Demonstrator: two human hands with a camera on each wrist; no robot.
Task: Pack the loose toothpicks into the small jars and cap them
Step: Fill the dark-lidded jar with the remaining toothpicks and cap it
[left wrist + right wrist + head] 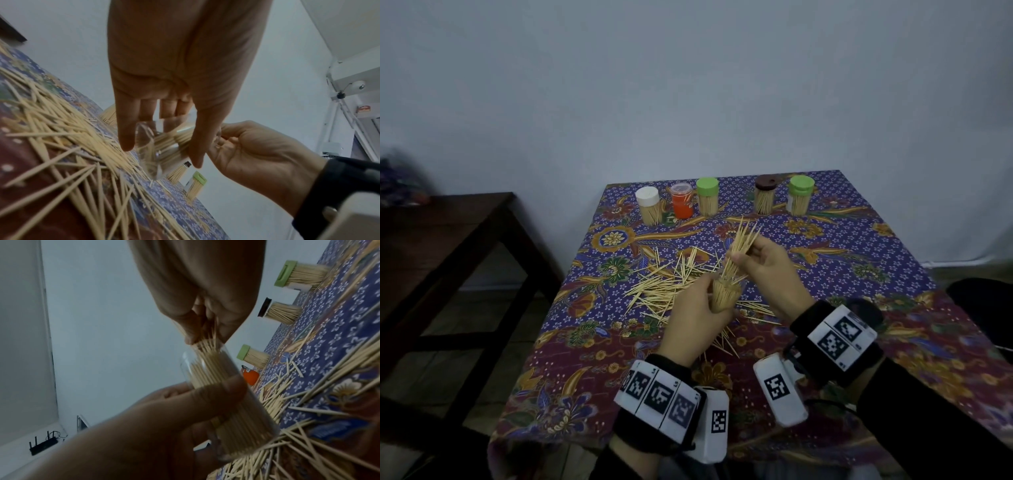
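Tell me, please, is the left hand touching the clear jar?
Touching: the right wrist view shows the left hand wrapped round the clear jar, thumb pressed on its wall.

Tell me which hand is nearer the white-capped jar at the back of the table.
Left. The left hand holds a clear jar below the white-capped jar; the right hand sits further right.

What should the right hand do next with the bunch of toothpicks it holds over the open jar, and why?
Probably ease the bundle of toothpicks further down into the clear jar. The right hand pinches it, the lower tips are already inside the mouth, and the left hand holds the jar, which is nearly full. Many sticks splay out above, so a slow push seems safer.
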